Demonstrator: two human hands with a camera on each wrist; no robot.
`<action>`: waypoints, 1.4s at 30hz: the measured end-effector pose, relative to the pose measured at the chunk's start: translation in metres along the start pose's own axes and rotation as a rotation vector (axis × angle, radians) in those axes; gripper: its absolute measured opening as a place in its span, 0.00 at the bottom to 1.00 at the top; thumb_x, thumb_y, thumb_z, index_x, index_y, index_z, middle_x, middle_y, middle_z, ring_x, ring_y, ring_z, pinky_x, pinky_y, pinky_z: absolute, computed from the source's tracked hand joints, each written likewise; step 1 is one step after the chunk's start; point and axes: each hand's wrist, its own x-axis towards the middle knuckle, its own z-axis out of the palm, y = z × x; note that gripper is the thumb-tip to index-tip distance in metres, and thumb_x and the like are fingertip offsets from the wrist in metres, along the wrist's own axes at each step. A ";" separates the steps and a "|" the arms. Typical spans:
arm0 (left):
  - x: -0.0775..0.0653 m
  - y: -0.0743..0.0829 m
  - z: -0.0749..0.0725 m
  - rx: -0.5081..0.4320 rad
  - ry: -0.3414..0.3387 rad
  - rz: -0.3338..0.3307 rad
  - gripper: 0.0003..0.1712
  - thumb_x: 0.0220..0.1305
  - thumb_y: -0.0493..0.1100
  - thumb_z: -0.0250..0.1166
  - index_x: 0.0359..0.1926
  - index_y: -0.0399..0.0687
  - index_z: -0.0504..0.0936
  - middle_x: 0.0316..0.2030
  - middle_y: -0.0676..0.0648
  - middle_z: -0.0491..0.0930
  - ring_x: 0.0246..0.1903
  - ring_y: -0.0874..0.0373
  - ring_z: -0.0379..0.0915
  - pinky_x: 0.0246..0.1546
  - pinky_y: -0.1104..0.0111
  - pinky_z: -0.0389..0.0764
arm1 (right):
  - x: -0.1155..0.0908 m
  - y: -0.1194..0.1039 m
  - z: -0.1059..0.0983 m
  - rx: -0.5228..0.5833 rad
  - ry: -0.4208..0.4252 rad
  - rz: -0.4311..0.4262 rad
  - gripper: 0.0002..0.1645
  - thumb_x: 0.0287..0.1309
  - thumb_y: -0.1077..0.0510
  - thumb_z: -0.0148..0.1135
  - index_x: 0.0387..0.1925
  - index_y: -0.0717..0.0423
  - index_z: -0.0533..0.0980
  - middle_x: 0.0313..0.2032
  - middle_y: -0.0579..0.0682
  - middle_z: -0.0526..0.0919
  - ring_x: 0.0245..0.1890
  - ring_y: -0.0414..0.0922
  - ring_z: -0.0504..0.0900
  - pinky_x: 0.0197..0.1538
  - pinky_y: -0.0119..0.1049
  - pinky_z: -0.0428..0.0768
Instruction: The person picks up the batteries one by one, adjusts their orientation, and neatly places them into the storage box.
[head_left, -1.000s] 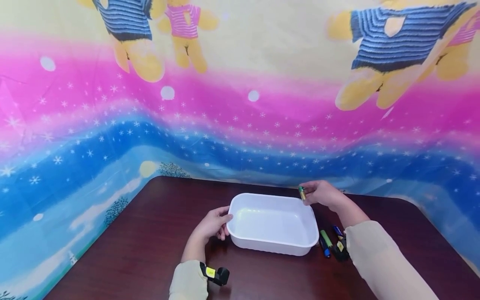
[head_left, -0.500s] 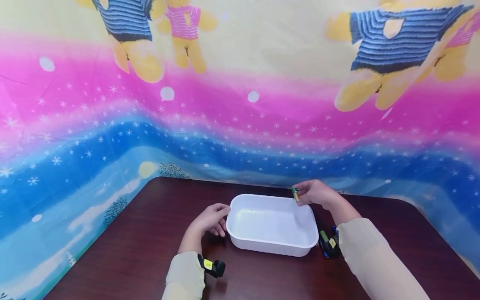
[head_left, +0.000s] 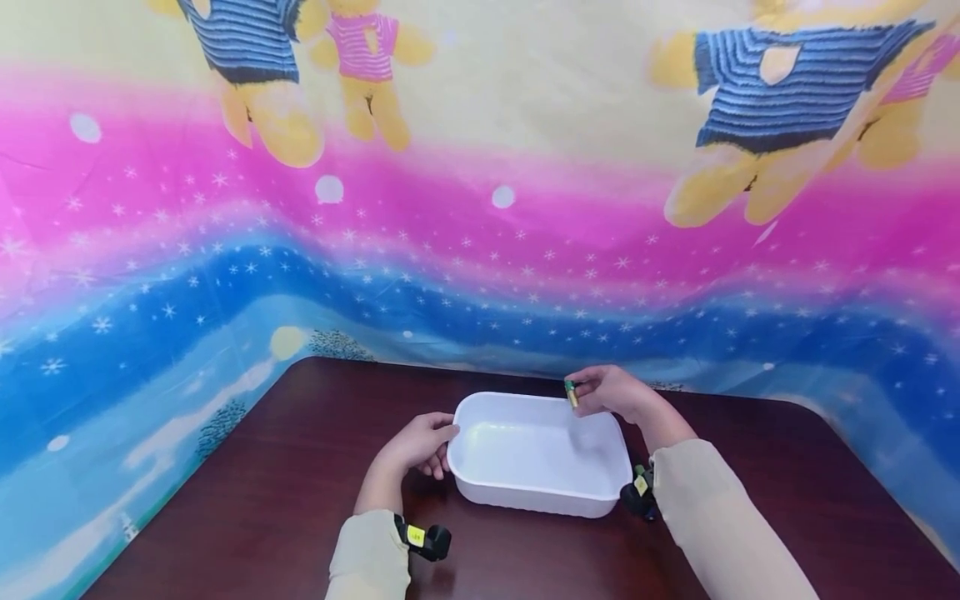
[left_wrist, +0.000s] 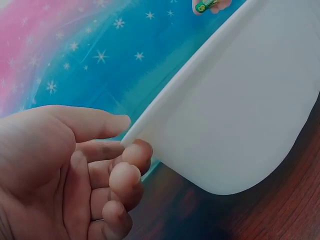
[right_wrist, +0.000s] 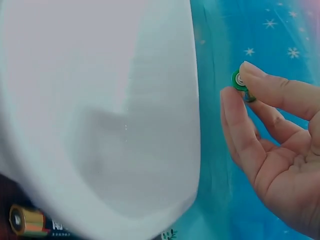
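Observation:
A white plastic tub (head_left: 540, 500) stands on the dark wooden table. At its left end my left hand (head_left: 416, 446) holds the rim, the thumb on the edge and the other fingers curled below it, as the left wrist view shows. Between thumb and fingertips, my right hand (head_left: 611, 396) pinches a small green-and-gold battery (head_left: 572, 394) above the tub's back rim, toward the right. Seen from the right wrist, this battery (right_wrist: 240, 79) points its silver end at the camera. The tub's visible floor (head_left: 525, 454) is bare.
A gold-and-black battery (right_wrist: 27, 221) lies beside the tub in the right wrist view. In the head view, the black right wrist camera (head_left: 639, 496) covers most of that spot. A printed cloth (head_left: 480, 250) hangs behind the table (head_left: 262, 500).
My right hand has moved left with the battery, from the tub's back right corner along the back rim. My left hand eased off the rim briefly and is back on it.

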 end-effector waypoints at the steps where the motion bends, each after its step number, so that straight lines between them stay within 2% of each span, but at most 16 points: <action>1: 0.000 -0.001 0.000 0.000 0.000 -0.001 0.25 0.69 0.43 0.51 0.64 0.37 0.64 0.14 0.44 0.74 0.08 0.60 0.69 0.12 0.72 0.70 | 0.001 0.000 0.001 0.008 -0.004 0.003 0.39 0.40 0.74 0.69 0.58 0.64 0.69 0.43 0.59 0.74 0.40 0.49 0.78 0.40 0.42 0.80; 12: 0.000 -0.002 -0.003 -0.035 0.007 -0.002 0.25 0.68 0.41 0.52 0.63 0.37 0.64 0.13 0.45 0.73 0.08 0.61 0.68 0.11 0.73 0.68 | 0.009 -0.002 0.004 0.021 -0.055 -0.009 0.38 0.41 0.75 0.68 0.58 0.63 0.69 0.45 0.60 0.74 0.40 0.49 0.78 0.42 0.42 0.80; 19: 0.002 -0.005 -0.004 -0.039 0.002 0.003 0.25 0.68 0.40 0.52 0.63 0.36 0.63 0.13 0.45 0.73 0.08 0.61 0.67 0.11 0.73 0.69 | 0.017 -0.001 0.001 0.041 -0.175 -0.125 0.37 0.41 0.77 0.67 0.58 0.64 0.70 0.44 0.59 0.75 0.43 0.50 0.76 0.42 0.42 0.80; 33: 0.001 -0.004 0.002 -0.058 0.011 -0.007 0.25 0.67 0.40 0.52 0.63 0.36 0.64 0.13 0.45 0.72 0.07 0.61 0.66 0.10 0.73 0.69 | 0.029 0.001 0.006 0.024 -0.396 -0.225 0.37 0.40 0.78 0.66 0.57 0.64 0.70 0.46 0.59 0.74 0.44 0.50 0.75 0.42 0.43 0.80; 42: 0.000 0.000 0.003 -0.070 0.030 -0.012 0.24 0.66 0.39 0.53 0.62 0.36 0.65 0.12 0.45 0.72 0.07 0.61 0.66 0.10 0.73 0.69 | 0.033 -0.005 0.013 -0.062 -0.418 -0.247 0.36 0.38 0.79 0.66 0.55 0.65 0.72 0.45 0.56 0.75 0.43 0.49 0.75 0.42 0.40 0.80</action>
